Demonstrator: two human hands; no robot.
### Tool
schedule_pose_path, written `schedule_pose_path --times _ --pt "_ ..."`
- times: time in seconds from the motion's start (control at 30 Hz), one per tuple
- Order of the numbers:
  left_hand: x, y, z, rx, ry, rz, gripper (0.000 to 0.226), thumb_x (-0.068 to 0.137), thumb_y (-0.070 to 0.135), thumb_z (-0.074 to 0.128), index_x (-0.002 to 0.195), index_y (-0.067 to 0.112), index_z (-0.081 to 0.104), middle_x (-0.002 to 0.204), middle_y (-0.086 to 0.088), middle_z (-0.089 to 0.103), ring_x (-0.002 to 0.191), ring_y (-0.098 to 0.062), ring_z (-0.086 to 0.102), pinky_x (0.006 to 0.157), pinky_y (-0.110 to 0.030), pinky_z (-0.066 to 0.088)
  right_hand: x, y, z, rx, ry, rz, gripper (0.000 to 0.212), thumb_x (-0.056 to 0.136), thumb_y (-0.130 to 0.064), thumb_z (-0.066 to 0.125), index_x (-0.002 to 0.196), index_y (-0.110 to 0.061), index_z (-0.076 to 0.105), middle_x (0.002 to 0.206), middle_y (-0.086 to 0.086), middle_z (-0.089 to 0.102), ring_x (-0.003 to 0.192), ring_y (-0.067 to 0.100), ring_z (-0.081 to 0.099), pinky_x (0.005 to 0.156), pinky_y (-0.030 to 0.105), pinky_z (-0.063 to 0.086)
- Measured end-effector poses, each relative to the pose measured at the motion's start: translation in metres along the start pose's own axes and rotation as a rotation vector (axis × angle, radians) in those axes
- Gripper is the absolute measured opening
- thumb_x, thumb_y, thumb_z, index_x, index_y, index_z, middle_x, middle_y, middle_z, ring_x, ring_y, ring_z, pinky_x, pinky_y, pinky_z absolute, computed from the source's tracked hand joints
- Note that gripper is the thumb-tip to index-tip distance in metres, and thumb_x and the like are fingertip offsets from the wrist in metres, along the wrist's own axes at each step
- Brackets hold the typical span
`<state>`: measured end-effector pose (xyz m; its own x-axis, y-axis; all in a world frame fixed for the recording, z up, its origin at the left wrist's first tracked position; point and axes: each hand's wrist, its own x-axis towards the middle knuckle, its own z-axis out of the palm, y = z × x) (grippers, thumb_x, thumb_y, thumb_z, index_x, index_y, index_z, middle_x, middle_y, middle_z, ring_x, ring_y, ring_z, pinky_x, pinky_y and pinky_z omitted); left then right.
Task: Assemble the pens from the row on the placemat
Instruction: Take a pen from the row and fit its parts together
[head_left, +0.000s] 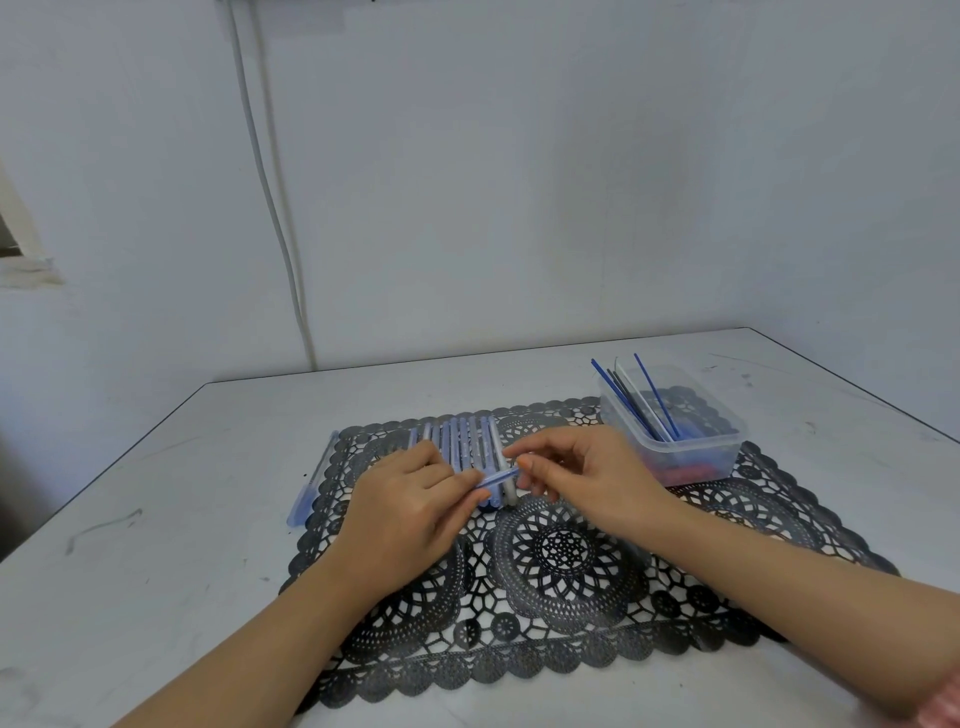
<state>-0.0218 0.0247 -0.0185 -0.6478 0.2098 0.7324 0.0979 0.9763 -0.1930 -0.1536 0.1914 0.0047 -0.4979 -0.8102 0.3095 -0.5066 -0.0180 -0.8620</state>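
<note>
A row of several blue and clear pen barrels (462, 441) lies side by side on the far part of the black lace placemat (561, 561). Both hands hold one blue pen barrel (498, 477) just above the row's near end. My left hand (410, 514) pinches its left end. My right hand (582, 478) pinches its right end between thumb and fingertips. One capped blue pen (311, 486) lies apart at the placemat's left edge.
A clear plastic box (675, 436) at the placemat's far right corner holds several blue and white refills standing out of it, plus small red and dark parts. The white table (156, 597) ends at a wall behind, where a cable (270, 208) runs down.
</note>
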Motion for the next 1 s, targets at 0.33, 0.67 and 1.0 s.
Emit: schedule_pose_path --times 0.33,0.67,1.0 --pt "-0.0007 -0.0002 -0.0002 0.004 0.031 -0.006 0.021 0.09 0.028 0.061 0.091 0.012 0.075 0.067 0.006 0.066 0.063 -0.013 0.053 0.051 -0.03 0.047 0.0016 0.0062 -0.0013 -0.203 0.01 -0.053 0.009 0.088 -0.026 0.06 0.084 -0.024 0.067 0.075 0.001 0.069 0.068 0.011 0.062 0.064 0.024 0.051" --pt "-0.0001 -0.0001 0.0 0.013 0.047 -0.004 0.022 0.09 0.028 0.061 0.091 0.012 0.075 0.068 0.006 0.066 0.063 -0.014 0.052 0.05 -0.029 0.047 -0.0006 0.0022 -0.0022 -0.288 0.011 -0.147 0.005 0.09 -0.022 0.059 0.09 -0.025 0.063 0.073 -0.009 0.062 0.063 -0.009 0.054 0.059 0.007 0.038" --pt "0.0003 0.0004 0.0003 0.017 0.054 0.008 0.022 0.09 0.028 0.061 0.092 0.011 0.075 0.067 0.006 0.066 0.062 -0.013 0.051 0.05 -0.028 0.046 0.0011 0.0081 -0.0035 -0.356 -0.01 -0.212 0.006 0.091 -0.024 0.058 0.095 -0.024 0.063 0.076 -0.011 0.061 0.068 -0.004 0.054 0.059 0.009 0.039"
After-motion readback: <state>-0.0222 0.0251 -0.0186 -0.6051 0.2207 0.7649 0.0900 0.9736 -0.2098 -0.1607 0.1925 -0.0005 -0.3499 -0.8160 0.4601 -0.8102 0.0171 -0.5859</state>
